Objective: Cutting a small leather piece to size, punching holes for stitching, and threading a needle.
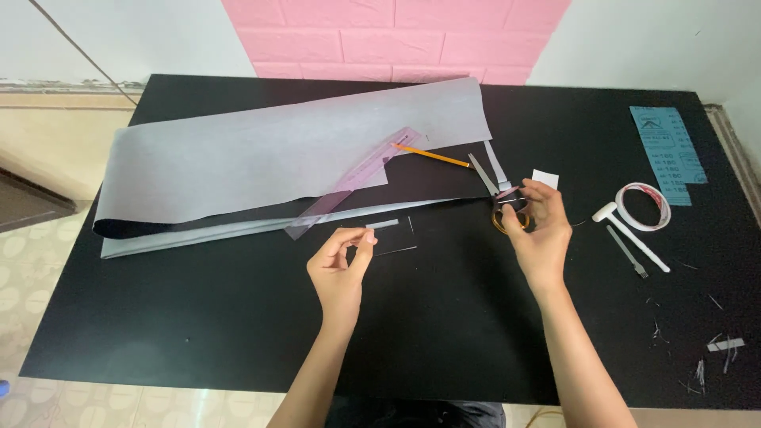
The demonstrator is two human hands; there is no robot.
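My left hand [341, 265] hovers over the black table [198, 317], thumb and forefinger pinched at the end of a small grey strip [384, 225]. My right hand [541, 234] grips orange-handled scissors [501, 220], whose grey blades [483, 174] point away toward the edge of a large folded grey sheet [277, 150]. A small white square piece [545, 178] lies just beyond my right fingers. Thin cut slivers [396, 250] rest on the table between my hands.
A clear tinted ruler [357, 181] and an orange pencil [432, 155] lie on the grey sheet. To the right are a tape roll [644, 206], a white T-shaped tool [632, 231], a thin metal tool [627, 252], blue sandpaper [667, 154] and scraps [723, 345].
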